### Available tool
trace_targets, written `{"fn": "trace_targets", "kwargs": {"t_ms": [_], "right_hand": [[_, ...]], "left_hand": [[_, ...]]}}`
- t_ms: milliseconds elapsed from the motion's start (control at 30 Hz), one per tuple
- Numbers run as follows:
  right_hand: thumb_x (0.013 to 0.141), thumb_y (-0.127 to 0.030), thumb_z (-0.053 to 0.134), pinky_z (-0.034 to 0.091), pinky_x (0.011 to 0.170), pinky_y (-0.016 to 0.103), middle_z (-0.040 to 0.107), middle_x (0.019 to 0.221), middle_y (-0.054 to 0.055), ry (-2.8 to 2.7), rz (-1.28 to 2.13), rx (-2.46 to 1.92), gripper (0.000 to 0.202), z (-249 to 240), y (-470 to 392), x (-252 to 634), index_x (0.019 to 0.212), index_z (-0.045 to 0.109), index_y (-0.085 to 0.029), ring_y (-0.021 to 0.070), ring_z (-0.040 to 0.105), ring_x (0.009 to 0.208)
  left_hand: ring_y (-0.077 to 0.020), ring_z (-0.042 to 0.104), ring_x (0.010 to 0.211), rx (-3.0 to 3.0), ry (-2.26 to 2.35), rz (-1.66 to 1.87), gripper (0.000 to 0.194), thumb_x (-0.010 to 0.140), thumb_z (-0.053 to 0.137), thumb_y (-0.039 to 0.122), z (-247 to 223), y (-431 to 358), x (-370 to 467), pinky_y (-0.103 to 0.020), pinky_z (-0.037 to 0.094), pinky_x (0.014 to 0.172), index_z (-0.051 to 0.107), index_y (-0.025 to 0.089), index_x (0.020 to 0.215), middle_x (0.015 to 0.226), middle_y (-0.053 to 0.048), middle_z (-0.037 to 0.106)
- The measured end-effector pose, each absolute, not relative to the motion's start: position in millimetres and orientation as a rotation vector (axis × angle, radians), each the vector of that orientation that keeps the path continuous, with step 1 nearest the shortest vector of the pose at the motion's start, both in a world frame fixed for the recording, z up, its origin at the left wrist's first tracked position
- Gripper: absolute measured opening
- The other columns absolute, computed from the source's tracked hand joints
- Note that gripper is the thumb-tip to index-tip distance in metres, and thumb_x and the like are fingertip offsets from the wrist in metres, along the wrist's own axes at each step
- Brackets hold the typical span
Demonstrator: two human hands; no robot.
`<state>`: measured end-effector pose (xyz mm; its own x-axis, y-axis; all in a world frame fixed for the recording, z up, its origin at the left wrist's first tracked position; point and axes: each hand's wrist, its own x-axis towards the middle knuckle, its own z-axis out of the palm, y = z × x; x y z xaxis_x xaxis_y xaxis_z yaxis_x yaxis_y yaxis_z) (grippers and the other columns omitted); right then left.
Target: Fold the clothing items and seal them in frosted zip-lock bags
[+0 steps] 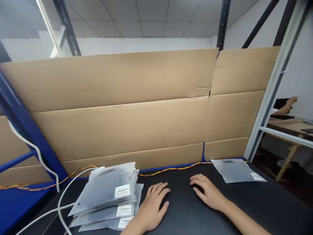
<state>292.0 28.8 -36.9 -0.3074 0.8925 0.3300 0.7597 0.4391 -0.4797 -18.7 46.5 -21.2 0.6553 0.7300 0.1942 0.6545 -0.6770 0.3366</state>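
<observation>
My left hand [155, 205] is palm down just beside the stack of frosted bags [102, 189], fingers slightly spread, gripping nothing; whether the wrist touches the lowest bag I cannot tell. My right hand [206, 191] is over the middle of the worktop [182, 212], fingers loosely together, thumb apart, empty. The stack occupies the left part of the worktop, its edges uneven. A single bag [236, 171] lies flat near the far right corner.

Assessment: each bag appears light, with a soft, probably slippery plastic skin; the dark contents are obscured, so stiffness and fragility are unconfirmed. The stack would likely slide if pushed. Best hold: one bag, pinched at the margin beside its white label [122, 191], the other hand supporting beneath.
</observation>
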Motion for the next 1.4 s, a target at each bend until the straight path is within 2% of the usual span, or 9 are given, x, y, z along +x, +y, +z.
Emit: {"fn": "trace_targets", "kwargs": {"t_ms": [333, 500, 600, 700, 800, 867, 1067, 1200, 1400], "right_hand": [[0.094, -0.028, 0.049, 0.041, 0.103, 0.045, 0.064, 0.121, 0.008, -2.122, 0.391, -1.331, 0.019, -36.2, 29.1, 296.1, 0.106, 0.065, -0.025, 0.0252, 0.055, 0.117], [0.096, -0.031, 0.046, 0.048, 0.095, 0.041, 0.068, 0.110, 0.008, -2.053, 0.371, -1.278, 0.022, -33.4, 33.3, 309.5, 0.099, 0.066, -0.024, 0.0248, 0.062, 0.106], [0.096, -0.037, 0.043, 0.049, 0.095, 0.042, 0.071, 0.107, 0.008, -1.859, 0.117, -1.501, 0.027, -32.7, 41.6, 350.7, 0.100, 0.066, -0.024, 0.0260, 0.064, 0.104], [0.093, -0.043, 0.039, 0.041, 0.105, 0.048, 0.064, 0.126, 0.014, -1.664, -0.166, -1.844, 0.039, -36.4, 47.2, 407.4, 0.113, 0.063, -0.019, 0.0316, 0.055, 0.122], [0.090, -0.043, 0.039, 0.036, 0.106, 0.054, 0.059, 0.132, 0.023, -1.618, -0.204, -2.050, 0.048, -43.8, 46.3, 445.8, 0.114, 0.064, -0.010, 0.0386, 0.050, 0.127], [0.089, -0.043, 0.040, 0.039, 0.103, 0.055, 0.061, 0.130, 0.022, -1.652, -0.185, -2.134, 0.049, -49.1, 44.2, 449.7, 0.115, 0.065, -0.011, 0.0393, 0.053, 0.125], [0.090, -0.043, 0.047, 0.042, 0.095, 0.056, 0.059, 0.138, 0.016, -1.856, -0.161, -2.144, 0.045, -48.2, 31.3, 381.3, 0.124, 0.064, -0.020, 0.0402, 0.056, 0.120], [0.089, -0.045, 0.053, 0.044, 0.089, 0.054, 0.059, 0.137, 0.015, -2.105, -0.134, -1.951, 0.043, -29.8, 2.3, 305.9, 0.126, 0.064, -0.025, 0.0407, 0.058, 0.112], [0.079, -0.052, 0.067, 0.044, 0.094, 0.057, 0.057, 0.140, 0.015, -2.403, 0.271, -1.567, 0.057, -6.5, -43.9, 221.2, 0.130, 0.062, -0.029, 0.0453, 0.055, 0.118]], "left_hand": [[-0.0287, 0.038, 0.137, 2.608, 1.128, 0.461, 0.040, 0.096, 0.050, 0.028, -20.2, 47.1, -18.5, -0.051, 0.036, 0.113, 0.052, 0.036, 0.134, 0.150, 0.001, 0.045], [-0.0294, 0.040, 0.136, 2.614, 1.114, 0.488, 0.039, 0.096, 0.051, 0.029, -21.1, 47.8, -18.3, -0.052, 0.037, 0.112, 0.054, 0.035, 0.134, 0.149, -0.001, 0.046], [-0.0288, 0.041, 0.135, 2.615, 1.109, 0.499, 0.039, 0.096, 0.051, 0.029, -22.1, 48.2, -18.0, -0.050, 0.037, 0.112, 0.054, 0.034, 0.134, 0.148, -0.002, 0.047], [-0.0286, 0.040, 0.136, 2.620, 1.102, 0.507, 0.039, 0.095, 0.051, 0.028, -22.2, 47.9, -17.6, -0.050, 0.037, 0.112, 0.054, 0.034, 0.134, 0.148, -0.002, 0.047], [-0.0285, 0.040, 0.136, 2.623, 1.104, 0.493, 0.039, 0.096, 0.050, 0.027, -21.7, 47.5, -17.2, -0.051, 0.036, 0.112, 0.054, 0.034, 0.134, 0.148, -0.001, 0.046], [-0.0285, 0.040, 0.136, 2.625, 1.106, 0.489, 0.039, 0.096, 0.050, 0.027, -21.5, 47.2, -17.2, -0.052, 0.035, 0.112, 0.053, 0.034, 0.134, 0.149, -0.001, 0.046], [-0.0285, 0.040, 0.136, 2.603, 1.104, 0.515, 0.036, 0.097, 0.049, 0.030, -23.3, 47.3, -17.6, -0.051, 0.034, 0.113, 0.055, 0.033, 0.132, 0.148, -0.002, 0.047], [-0.0256, 0.045, 0.131, 2.486, 1.169, 0.605, 0.031, 0.099, 0.045, 0.036, -26.0, 48.8, -16.2, -0.046, 0.035, 0.112, 0.057, 0.031, 0.128, 0.138, -0.002, 0.056], [-0.0244, 0.056, 0.108, 2.377, 1.253, 0.729, 0.017, 0.095, 0.053, 0.037, -23.0, 51.4, -12.5, -0.042, 0.042, 0.097, 0.065, 0.026, 0.103, 0.113, -0.003, 0.065]]}}
